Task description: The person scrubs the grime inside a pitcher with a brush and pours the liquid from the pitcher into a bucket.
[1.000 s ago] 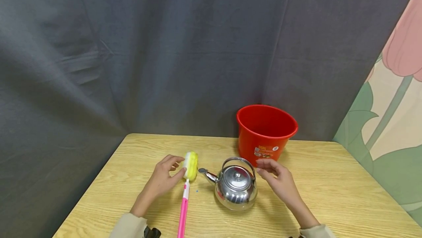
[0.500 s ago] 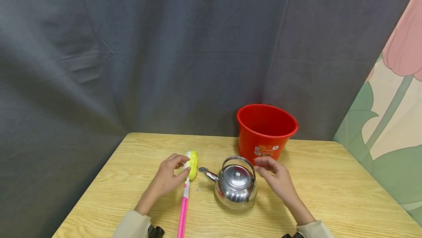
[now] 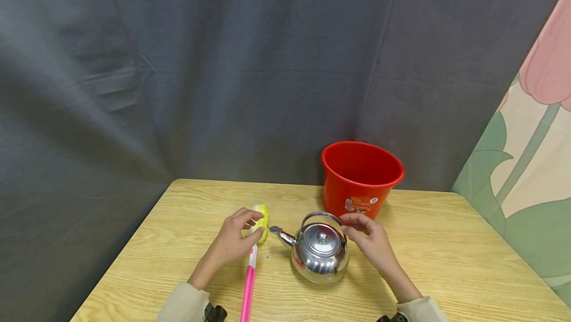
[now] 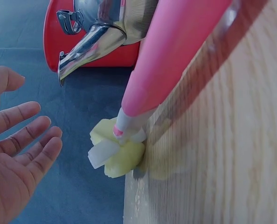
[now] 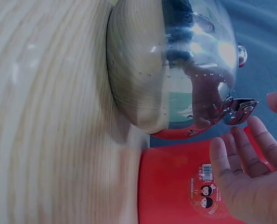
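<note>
Currently left hand (image 3: 232, 240) hangs near brush (image 3: 249, 279), right hand (image 3: 371, 241) just beside kettle (image 3: 320, 257), fingers loosely spread on both, bucket (image 3: 357, 192) behind kettle.

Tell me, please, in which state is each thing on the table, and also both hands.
Kettle: standing upright, lid on; inside hidden.
Red bucket: standing upright, uncovered; bottom hidden.
Brush: lying on the table, not held.
Left hand: relaxed, holding nothing.
Right hand: relaxed; contact with kettle unclear.

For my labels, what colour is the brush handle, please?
The brush handle is pink with a white neck, clearest in the left wrist view.
</note>
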Demonstrator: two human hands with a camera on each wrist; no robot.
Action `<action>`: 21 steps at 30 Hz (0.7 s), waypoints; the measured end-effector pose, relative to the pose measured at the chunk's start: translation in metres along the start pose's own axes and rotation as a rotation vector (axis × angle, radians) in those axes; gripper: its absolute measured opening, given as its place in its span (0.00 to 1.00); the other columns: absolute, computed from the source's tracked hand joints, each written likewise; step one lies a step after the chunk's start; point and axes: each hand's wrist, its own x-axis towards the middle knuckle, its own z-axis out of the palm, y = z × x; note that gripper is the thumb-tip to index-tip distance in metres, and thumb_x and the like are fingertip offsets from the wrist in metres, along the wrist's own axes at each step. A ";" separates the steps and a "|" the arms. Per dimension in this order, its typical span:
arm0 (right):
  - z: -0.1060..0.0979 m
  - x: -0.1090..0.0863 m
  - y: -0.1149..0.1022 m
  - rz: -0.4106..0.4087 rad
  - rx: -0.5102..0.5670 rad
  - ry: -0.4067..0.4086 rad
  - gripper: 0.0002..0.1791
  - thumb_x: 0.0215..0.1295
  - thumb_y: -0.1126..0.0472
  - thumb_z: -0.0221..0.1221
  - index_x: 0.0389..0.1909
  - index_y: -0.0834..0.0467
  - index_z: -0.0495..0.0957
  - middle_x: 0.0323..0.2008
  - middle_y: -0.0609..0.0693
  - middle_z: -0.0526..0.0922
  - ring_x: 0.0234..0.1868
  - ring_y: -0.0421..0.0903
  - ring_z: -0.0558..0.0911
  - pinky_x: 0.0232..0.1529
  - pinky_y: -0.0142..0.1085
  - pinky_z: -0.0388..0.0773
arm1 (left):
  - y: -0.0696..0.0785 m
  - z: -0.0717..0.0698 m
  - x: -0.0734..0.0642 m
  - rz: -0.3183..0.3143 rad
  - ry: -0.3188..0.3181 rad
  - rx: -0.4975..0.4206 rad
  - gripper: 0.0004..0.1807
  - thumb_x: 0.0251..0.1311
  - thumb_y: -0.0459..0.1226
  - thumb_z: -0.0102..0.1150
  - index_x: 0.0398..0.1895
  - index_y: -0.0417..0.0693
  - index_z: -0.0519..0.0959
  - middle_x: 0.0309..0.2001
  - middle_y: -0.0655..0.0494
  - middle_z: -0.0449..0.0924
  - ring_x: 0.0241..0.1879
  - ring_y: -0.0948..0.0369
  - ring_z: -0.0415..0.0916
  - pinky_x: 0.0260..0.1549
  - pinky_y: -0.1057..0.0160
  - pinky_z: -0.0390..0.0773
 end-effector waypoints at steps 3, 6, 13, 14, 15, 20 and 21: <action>0.002 0.001 0.000 0.007 0.022 -0.001 0.11 0.60 0.62 0.60 0.44 0.60 0.79 0.42 0.54 0.82 0.41 0.42 0.77 0.41 0.31 0.77 | 0.001 0.001 0.000 -0.006 -0.015 -0.013 0.14 0.56 0.35 0.61 0.46 0.45 0.78 0.41 0.57 0.77 0.39 0.55 0.76 0.38 0.58 0.80; 0.004 0.002 0.000 0.021 0.048 -0.003 0.12 0.60 0.63 0.60 0.44 0.62 0.79 0.43 0.55 0.81 0.41 0.42 0.78 0.40 0.31 0.78 | 0.002 0.001 0.002 0.000 -0.030 -0.027 0.14 0.57 0.35 0.60 0.46 0.42 0.78 0.42 0.51 0.77 0.40 0.52 0.76 0.39 0.57 0.80; 0.008 0.004 0.003 0.034 0.075 -0.007 0.12 0.61 0.64 0.59 0.45 0.63 0.78 0.43 0.57 0.81 0.39 0.43 0.78 0.37 0.33 0.80 | 0.005 0.003 0.006 0.028 -0.035 -0.021 0.12 0.56 0.34 0.60 0.44 0.45 0.78 0.41 0.49 0.77 0.39 0.53 0.77 0.38 0.61 0.80; 0.009 0.004 0.004 0.033 0.075 -0.006 0.12 0.61 0.64 0.58 0.45 0.63 0.78 0.43 0.57 0.81 0.39 0.43 0.78 0.37 0.34 0.80 | 0.005 0.003 0.006 0.030 -0.035 -0.024 0.12 0.55 0.34 0.60 0.44 0.45 0.78 0.41 0.49 0.77 0.39 0.53 0.77 0.38 0.61 0.80; 0.009 0.004 0.004 0.034 0.073 -0.005 0.12 0.61 0.64 0.58 0.45 0.62 0.78 0.43 0.56 0.81 0.39 0.42 0.78 0.37 0.33 0.80 | 0.005 0.004 0.006 0.031 -0.035 -0.028 0.12 0.55 0.34 0.60 0.44 0.45 0.78 0.41 0.49 0.77 0.39 0.52 0.77 0.38 0.61 0.80; 0.011 0.005 0.004 0.049 0.067 -0.001 0.12 0.61 0.64 0.59 0.45 0.61 0.79 0.44 0.55 0.81 0.39 0.43 0.78 0.37 0.32 0.79 | 0.006 0.005 0.006 0.025 -0.043 -0.033 0.12 0.56 0.34 0.60 0.44 0.45 0.78 0.40 0.48 0.77 0.39 0.52 0.77 0.38 0.62 0.80; 0.011 0.005 0.004 0.054 0.065 -0.001 0.12 0.61 0.63 0.59 0.45 0.60 0.79 0.44 0.55 0.81 0.39 0.43 0.78 0.37 0.32 0.79 | 0.007 0.005 0.006 0.021 -0.045 -0.033 0.12 0.56 0.34 0.60 0.44 0.45 0.78 0.40 0.48 0.77 0.39 0.52 0.77 0.39 0.62 0.80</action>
